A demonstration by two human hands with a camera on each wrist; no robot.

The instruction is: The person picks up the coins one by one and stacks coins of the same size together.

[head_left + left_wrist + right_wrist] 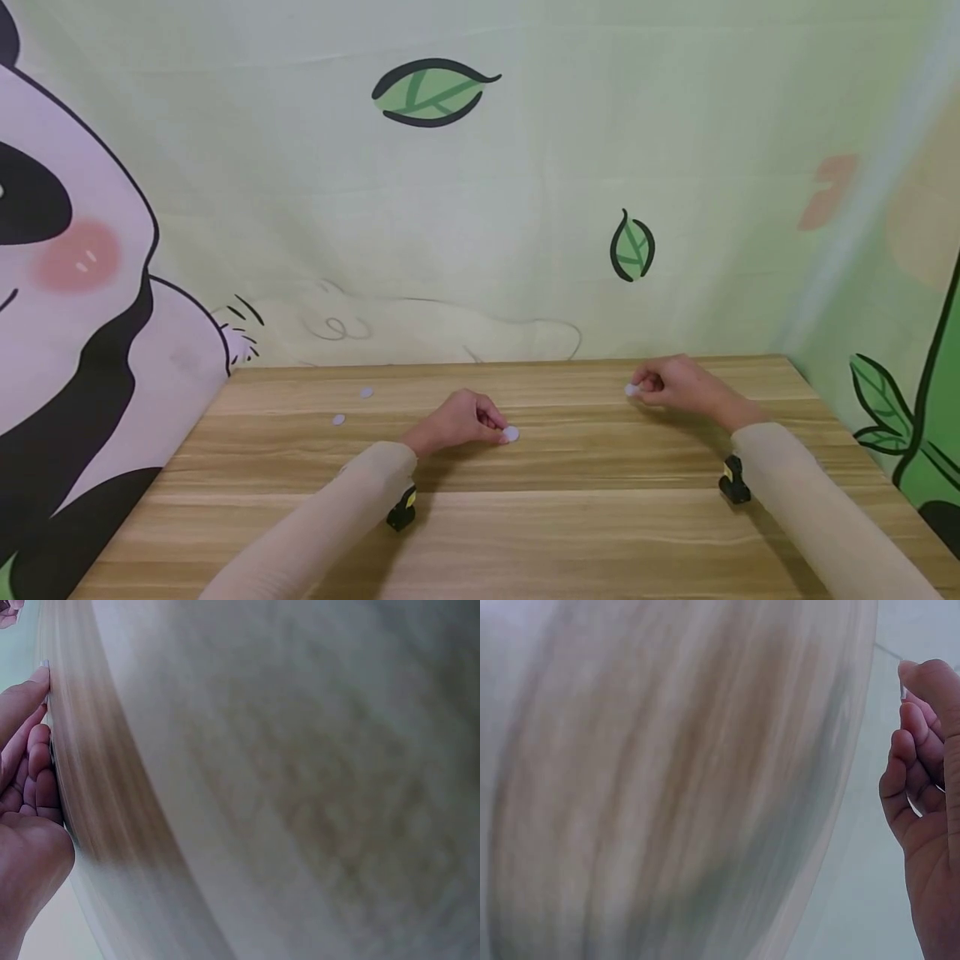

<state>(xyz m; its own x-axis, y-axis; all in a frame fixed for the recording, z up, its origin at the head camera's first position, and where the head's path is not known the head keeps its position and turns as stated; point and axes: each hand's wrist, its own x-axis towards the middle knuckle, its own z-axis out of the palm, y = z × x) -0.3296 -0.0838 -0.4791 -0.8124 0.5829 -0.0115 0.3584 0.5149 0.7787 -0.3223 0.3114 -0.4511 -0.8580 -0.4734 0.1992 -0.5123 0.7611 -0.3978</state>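
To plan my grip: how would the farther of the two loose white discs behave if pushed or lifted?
The farther disc lies flat on the table, so it should slide, not roll. It looks small and thin: probably light, perhaps awkward to lift.

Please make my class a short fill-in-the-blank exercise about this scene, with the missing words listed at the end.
1. The number of loose discs lying on the wooden tabletop is ____.
2. Those loose discs lie nearer to the person's ____ hand.
3. Counting the disc pinched by one hand and the disc pinched by the other hand, the discs in view total ____.
4. The large black-and-white animal printed on the backdrop is a ____.

Missing words: two; left; four; panda
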